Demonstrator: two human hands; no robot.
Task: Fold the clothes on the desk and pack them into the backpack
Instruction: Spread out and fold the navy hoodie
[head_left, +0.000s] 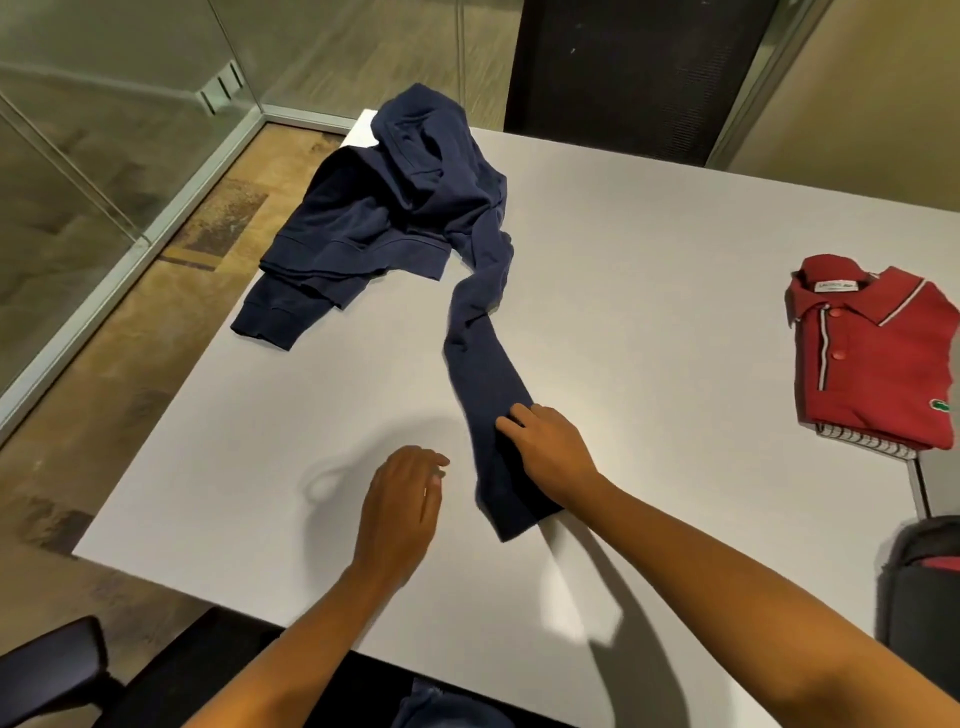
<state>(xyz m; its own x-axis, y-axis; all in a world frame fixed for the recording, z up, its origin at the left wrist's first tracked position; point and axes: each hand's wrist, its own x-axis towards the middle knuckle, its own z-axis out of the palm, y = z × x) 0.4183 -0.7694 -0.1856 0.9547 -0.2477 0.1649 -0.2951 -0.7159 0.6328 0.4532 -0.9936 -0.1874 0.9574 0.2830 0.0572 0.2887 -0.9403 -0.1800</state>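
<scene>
Head view: white desk (649, 249), navy sweatshirt (384, 218) bunched in the far-left corner, hem and one cuff at the desk's left edge. One sleeve (478, 364) is stretched out, long axis running far to near, cuff end pointing at the person, near the middle of the desk.

Right hand (550, 452) lies on the near end of that sleeve, fingers laid over the cloth and only slightly bent, thumb hidden. Left hand (405, 499) is just left of the sleeve, apart from it, fingers relaxed, holding nothing.

Folded red polo shirt (878, 364) sits at the right edge on top of a striped garment (862, 444), collar pointing far. Dark backpack (919, 582) is at the near-right edge, partly cut off.

Bare desk lies between sleeve and polo shirt, and left of the hands. Black chair (623, 67) stands beyond the far edge, glass wall (104, 156) on the left.
</scene>
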